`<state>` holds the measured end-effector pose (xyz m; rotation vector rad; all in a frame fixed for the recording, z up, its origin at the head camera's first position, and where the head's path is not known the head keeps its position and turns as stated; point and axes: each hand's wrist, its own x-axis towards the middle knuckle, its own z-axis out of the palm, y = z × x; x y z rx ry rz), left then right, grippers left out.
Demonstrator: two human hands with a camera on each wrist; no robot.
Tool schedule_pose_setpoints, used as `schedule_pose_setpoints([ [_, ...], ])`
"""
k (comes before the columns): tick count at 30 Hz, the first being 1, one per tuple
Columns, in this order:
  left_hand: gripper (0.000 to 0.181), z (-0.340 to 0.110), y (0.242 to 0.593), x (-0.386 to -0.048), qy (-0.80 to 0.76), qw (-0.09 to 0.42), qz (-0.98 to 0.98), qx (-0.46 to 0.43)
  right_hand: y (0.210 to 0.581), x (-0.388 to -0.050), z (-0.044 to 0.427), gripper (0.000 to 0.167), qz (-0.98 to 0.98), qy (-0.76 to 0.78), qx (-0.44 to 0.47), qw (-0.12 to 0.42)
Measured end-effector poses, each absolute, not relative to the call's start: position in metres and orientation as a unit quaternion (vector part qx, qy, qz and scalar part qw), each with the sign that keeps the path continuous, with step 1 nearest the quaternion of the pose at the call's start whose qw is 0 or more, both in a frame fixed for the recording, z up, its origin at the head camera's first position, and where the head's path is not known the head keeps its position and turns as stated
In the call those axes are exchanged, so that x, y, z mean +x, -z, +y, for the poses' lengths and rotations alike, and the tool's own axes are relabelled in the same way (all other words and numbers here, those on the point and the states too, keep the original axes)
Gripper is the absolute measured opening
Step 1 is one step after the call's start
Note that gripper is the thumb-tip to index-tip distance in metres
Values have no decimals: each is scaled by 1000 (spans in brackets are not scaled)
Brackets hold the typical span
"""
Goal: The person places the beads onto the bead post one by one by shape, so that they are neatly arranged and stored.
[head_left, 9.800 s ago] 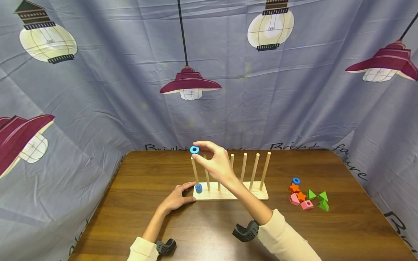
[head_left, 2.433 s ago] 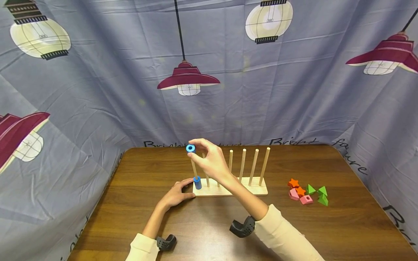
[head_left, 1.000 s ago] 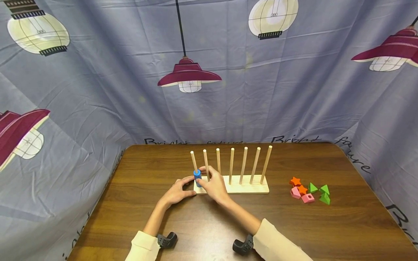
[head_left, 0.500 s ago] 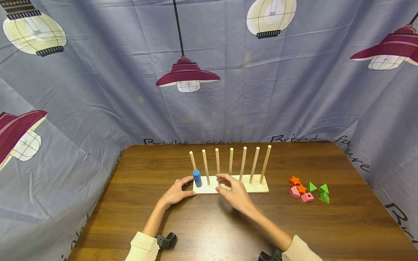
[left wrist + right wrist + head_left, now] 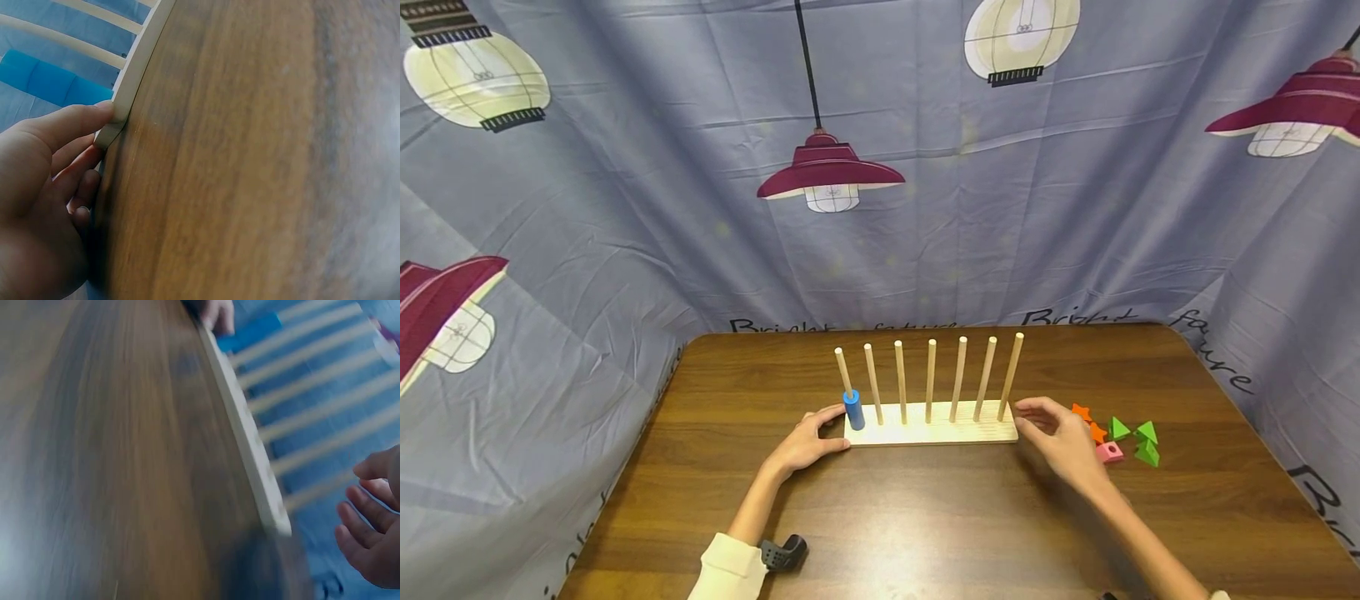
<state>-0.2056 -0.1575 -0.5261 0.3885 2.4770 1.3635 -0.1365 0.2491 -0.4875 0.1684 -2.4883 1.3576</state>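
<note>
A pale wooden base (image 5: 940, 429) with several upright pegs stands on the table. On its leftmost peg sits a stack of blue rings (image 5: 853, 411), also visible as blue pieces (image 5: 50, 80) in the left wrist view. My left hand (image 5: 803, 443) grips the left end of the base between thumb and fingers. My right hand (image 5: 1063, 437) is in the air just off the base's right end, holding nothing, its fingers loosely bent. In the right wrist view that hand (image 5: 375, 519) is apart from the pegs.
Right of the base lie orange stars (image 5: 1097, 432), a pink piece (image 5: 1110, 452) and green triangular pieces (image 5: 1147, 452), partly behind my right hand. A patterned grey-blue curtain (image 5: 880, 267) hangs behind the wooden table (image 5: 925, 517).
The blue ring from my right hand was lowered onto the leftmost peg's stack and let go. My right hand has since moved right, past the base. My left hand stays on the base.
</note>
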Motion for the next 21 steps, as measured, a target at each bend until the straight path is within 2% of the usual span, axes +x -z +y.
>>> schedule_pose_setpoints([
  [5,64,-158,527,-206,-473,144,859,134,490,-118,295,22,-878,-441,3,188],
  [12,64,-158,526,-205,-471,140,861,133,490,-101,347,28,-895,-361,-126,232],
  [15,64,-158,527,-205,-473,141,860,133,495,-99,366,36,-902,-347,-148,212],
  [21,64,-157,528,-206,-481,142,855,136,509,-100,389,46,-919,-341,-142,135],
])
